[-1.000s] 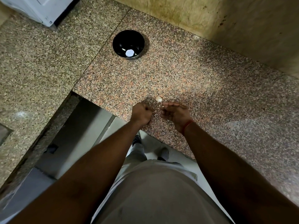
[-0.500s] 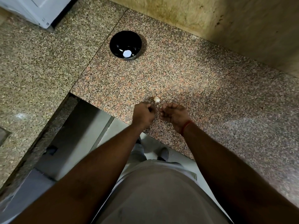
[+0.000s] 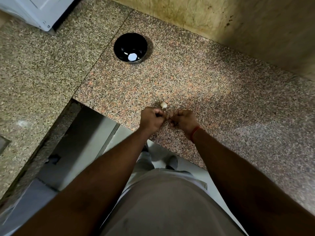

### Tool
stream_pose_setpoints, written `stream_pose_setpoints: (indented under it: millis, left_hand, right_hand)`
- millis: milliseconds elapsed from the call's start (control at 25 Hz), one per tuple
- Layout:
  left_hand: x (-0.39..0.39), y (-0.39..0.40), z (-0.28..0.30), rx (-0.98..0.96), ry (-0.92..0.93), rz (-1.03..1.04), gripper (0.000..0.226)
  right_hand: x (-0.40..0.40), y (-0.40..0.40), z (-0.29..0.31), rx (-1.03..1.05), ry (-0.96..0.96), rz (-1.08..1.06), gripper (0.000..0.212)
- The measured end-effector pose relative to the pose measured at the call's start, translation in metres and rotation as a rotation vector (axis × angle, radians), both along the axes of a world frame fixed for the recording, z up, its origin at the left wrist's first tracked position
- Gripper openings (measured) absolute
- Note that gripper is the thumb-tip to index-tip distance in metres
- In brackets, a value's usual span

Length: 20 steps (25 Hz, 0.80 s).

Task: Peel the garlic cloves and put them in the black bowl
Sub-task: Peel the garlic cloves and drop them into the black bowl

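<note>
Pinching something tiny, left hand (image 3: pixel 151 119), right hand (image 3: pixel 183 120), counter (image 3: pixel 221 103) edge, garlic clove (image 3: pixel 163 105) beside

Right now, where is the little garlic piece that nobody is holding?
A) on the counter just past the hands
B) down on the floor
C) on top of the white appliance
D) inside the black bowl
A: the loose garlic clove lies on the granite counter just beyond both hands, well short of the black bowl.
</note>
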<state>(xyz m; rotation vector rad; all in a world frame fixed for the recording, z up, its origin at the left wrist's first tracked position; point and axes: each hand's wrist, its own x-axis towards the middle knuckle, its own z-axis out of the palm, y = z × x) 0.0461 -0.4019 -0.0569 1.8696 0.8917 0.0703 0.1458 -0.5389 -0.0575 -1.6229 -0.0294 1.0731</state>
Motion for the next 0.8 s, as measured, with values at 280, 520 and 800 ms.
stream_pose_setpoints:
  millis: [280, 520, 800]
  left_hand:
    - [-0.012, 0.008, -0.006, 0.221, 0.157, 0.004, 0.016]
    - [-0.024, 0.017, -0.017, 0.253, 0.193, -0.008, 0.026]
    - [-0.024, 0.014, -0.025, 0.320, 0.090, -0.230, 0.029]
  right_hand:
    - [0.023, 0.001, -0.015, -0.254, -0.049, -0.215, 0.014]
    - [0.040, 0.016, -0.017, -0.309, -0.111, -0.243, 0.016]
    - [0.022, 0.000, -0.019, -0.310, -0.315, -0.123, 0.019]
